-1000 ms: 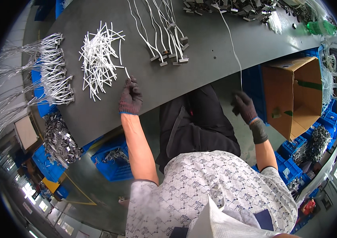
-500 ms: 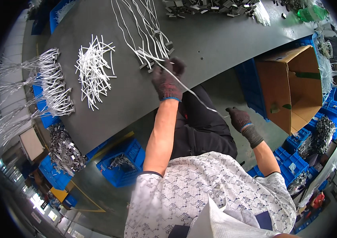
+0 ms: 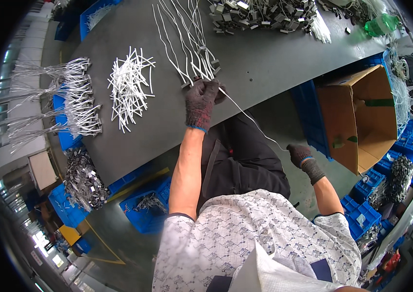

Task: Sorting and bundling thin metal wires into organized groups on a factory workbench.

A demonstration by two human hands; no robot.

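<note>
My left hand (image 3: 199, 103), in a dark knit glove, is closed over the near end of a bundle of white wires (image 3: 179, 36) on the table. Its fingers pinch a thin white wire (image 3: 251, 118), which runs slackly down to the right. At that wire's other end, my right hand (image 3: 299, 155), gloved too, is closed on it beyond the table edge. Small grey and dark connectors (image 3: 215, 63) lie at the bundle's near end, beside my left fingertips. Exactly what else my left fingers cover is hidden.
Short white tubes (image 3: 131, 90) form a pile on the dark table (image 3: 114, 155). Bundled wires (image 3: 77, 97) overhang its left edge. Connectors (image 3: 264, 17) are heaped at the back. An open cardboard box (image 3: 333, 114) stands right, near blue crates (image 3: 359, 214).
The whole view has shifted slightly. My left hand has turned and settled over the connector ends; the white length that stuck out across its fingers no longer shows. My right hand still holds the wire.
</note>
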